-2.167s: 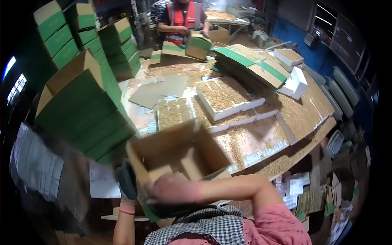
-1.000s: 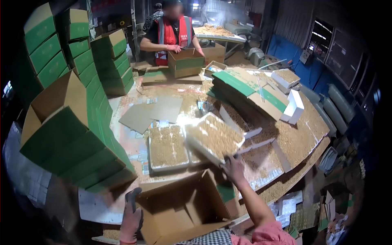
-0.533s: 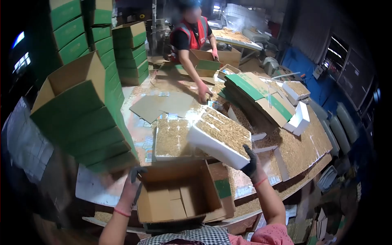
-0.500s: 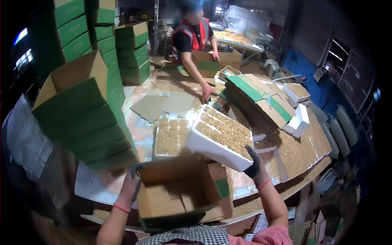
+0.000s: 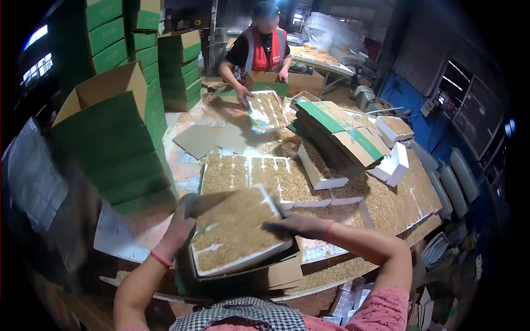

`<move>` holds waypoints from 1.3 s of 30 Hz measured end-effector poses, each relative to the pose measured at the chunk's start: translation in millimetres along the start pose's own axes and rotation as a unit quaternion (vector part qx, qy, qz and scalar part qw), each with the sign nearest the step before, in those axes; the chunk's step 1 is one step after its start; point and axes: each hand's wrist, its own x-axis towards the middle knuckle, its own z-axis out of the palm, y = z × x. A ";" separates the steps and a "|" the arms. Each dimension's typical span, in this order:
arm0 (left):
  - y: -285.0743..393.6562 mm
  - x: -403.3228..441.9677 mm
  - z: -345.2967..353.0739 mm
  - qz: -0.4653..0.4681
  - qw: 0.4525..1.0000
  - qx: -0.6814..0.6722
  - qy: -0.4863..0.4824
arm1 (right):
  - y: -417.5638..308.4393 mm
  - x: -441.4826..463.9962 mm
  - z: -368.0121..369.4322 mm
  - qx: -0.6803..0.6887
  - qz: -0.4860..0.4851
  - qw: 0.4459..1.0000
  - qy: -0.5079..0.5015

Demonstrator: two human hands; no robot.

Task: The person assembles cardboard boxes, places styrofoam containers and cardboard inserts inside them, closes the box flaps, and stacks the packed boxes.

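Note:
A white foam box (image 5: 237, 231) filled with brown, grain-like material sits tilted in the mouth of an open cardboard box (image 5: 221, 284), green outside. My right hand (image 5: 301, 224), in a dark glove, grips the foam box's right edge, with fingers over the top. At the cardboard box's left wall, my left hand (image 5: 179, 223) is closed on the rim; its gloved fingertips are blurred. Beyond them, more foam boxes (image 5: 270, 179) of the same material lie side by side on the table.
Stacked green cartons (image 5: 113, 143) stand close on the left. Flattened cardboard (image 5: 342, 132) is piled at the right, near an upright white foam piece (image 5: 391, 164). Across the table, a co-worker in a red vest (image 5: 265, 52) holds another filled foam box (image 5: 266, 112) beside a carton.
My right hand has brought the foam box left and down, from above the table into the cardboard box's mouth. The co-worker has lifted a filled foam box from the table.

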 end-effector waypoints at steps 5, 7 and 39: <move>-22.2 -26.6 -18.9 -0.079 0.997 -0.012 0.012 | 31.3 83.2 21.9 -0.499 -0.045 0.863 -0.063; -15.5 -25.3 -24.2 -0.142 0.987 -0.072 -0.008 | 35.1 105.1 42.7 -0.606 -0.061 0.788 -0.091; -255.4 220.9 53.4 -0.283 0.912 0.293 0.039 | 49.7 438.5 -238.1 -0.411 -0.185 0.776 0.441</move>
